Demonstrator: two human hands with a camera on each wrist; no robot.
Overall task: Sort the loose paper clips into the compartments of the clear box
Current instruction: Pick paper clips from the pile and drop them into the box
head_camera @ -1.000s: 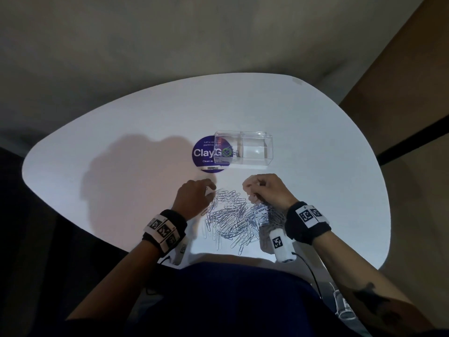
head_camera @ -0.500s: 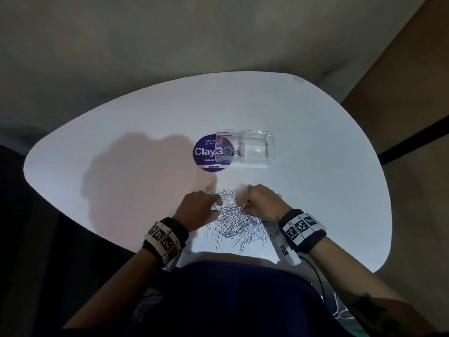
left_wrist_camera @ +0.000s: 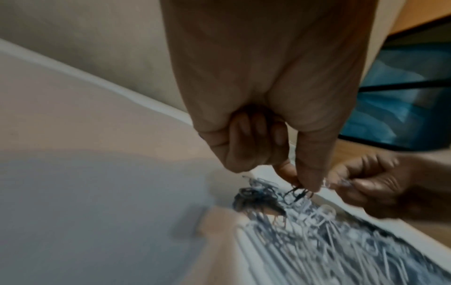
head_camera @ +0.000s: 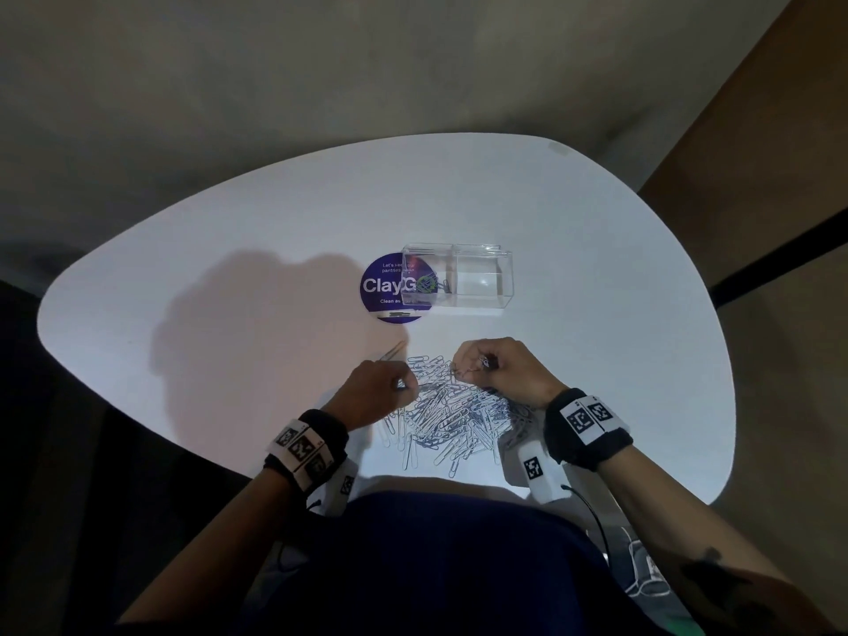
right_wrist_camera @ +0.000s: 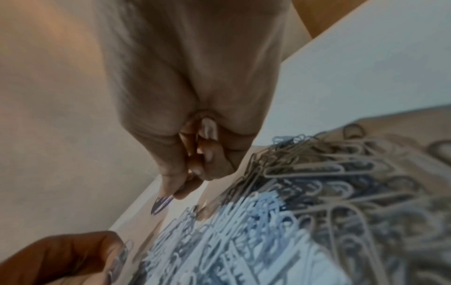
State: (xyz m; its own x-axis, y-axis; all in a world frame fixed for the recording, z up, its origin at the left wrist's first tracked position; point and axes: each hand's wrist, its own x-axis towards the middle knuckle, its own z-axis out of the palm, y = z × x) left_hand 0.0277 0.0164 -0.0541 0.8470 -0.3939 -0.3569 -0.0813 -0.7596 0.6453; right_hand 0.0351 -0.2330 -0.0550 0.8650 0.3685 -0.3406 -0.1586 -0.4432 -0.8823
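A heap of silver and bluish paper clips [head_camera: 454, 417] lies on the white table [head_camera: 596, 314] right in front of me. My left hand [head_camera: 404, 386] is at the heap's left edge and pinches a small dark clip [left_wrist_camera: 299, 190] between thumb and fingertip. My right hand [head_camera: 479, 365] is over the heap's far edge, fingers curled, and pinches a small clip [head_camera: 484, 361]. The clear box [head_camera: 482, 302] stands beyond the heap, apart from both hands. Its left compartment holds a few clips [head_camera: 430, 284].
A round purple sticker [head_camera: 383, 286] lies flat under the box's left end. A pair of pale clips [head_camera: 393, 351] lies just beyond my left hand. The table's near edge is against my body. The table is bare white to the left and right.
Both hands dipped into the heap half a second ago. The right hand has since risen slightly, a clip in its fingertips. The left hand stayed at the heap's left edge.
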